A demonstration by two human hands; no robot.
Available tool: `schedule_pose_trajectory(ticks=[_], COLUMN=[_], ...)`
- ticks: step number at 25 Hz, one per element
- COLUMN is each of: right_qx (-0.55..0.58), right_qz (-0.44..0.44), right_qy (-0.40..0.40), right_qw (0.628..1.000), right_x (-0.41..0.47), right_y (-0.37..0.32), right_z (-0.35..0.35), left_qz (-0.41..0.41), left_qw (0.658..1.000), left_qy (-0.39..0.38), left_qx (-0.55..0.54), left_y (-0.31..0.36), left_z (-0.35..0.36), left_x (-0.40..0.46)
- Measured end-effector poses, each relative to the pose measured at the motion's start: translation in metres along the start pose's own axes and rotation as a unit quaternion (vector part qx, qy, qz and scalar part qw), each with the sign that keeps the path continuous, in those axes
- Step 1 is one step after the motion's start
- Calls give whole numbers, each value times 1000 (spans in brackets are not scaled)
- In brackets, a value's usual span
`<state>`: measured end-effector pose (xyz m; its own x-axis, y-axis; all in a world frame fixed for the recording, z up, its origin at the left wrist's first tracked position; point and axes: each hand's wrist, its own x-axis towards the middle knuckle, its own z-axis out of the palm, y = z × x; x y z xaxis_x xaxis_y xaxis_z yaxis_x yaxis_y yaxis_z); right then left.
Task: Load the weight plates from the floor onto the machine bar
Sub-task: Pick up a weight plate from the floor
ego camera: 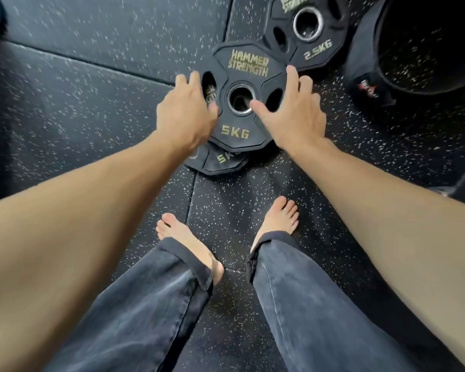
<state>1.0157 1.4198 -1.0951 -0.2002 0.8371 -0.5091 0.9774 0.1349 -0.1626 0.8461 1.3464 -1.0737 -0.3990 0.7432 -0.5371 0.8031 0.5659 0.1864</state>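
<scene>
Nearest us, our dark grey trouser legs (151,312) and bare feet (278,218) stand on the black speckled rubber floor (91,84). Beyond them our left hand (184,114) and right hand (293,111) reach to either side of the black ten-sided rubber 5 kg weight plate (239,95), each grip spread open, fingers at its rim, curled round nothing. It lies flat atop a second black 5 kg plate (223,161). A black 2.5 kg plate (306,30) lies just beyond, toward the floor's far edge.
</scene>
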Motion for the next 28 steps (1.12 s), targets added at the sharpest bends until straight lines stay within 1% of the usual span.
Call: schedule_pose_trajectory(ticks=[2,5,9,12,14,17,20,22,25,28], right_qx=[12,37,49,54,87,138,149,174,168,172], right_qz=[15,37,71,84,86,95,107,113,67,30], right_qy=[-5,5,31,-1,-10,-17,-18,3,40,66], right_qw=[1000,999,996,995,992,986,983,978,983,982], right_x=[20,45,67,77,79,79,75,63,36,9], right_y=[6,11,16,21,24,27,22,16,5,-7], right_z=[23,47,63,67,71,73,72,65,38,-9], left_qz=[-9,-45,-66,-66,-72,-60,-74,-75,-62,-62], left_qw=[1000,999,994,991,989,988,989,989,989,984], left_qy=[-2,7,69,91,100,116,121,127,131,155], left_qx=[12,19,58,71,81,81,40,8,-30,-62], left_y=[0,2,1,-1,-4,-5,-4,-6,-11,-6], left_z=[24,51,72,82,86,90,85,77,48,1], left_x=[25,57,77,92,102,108,100,86,55,25])
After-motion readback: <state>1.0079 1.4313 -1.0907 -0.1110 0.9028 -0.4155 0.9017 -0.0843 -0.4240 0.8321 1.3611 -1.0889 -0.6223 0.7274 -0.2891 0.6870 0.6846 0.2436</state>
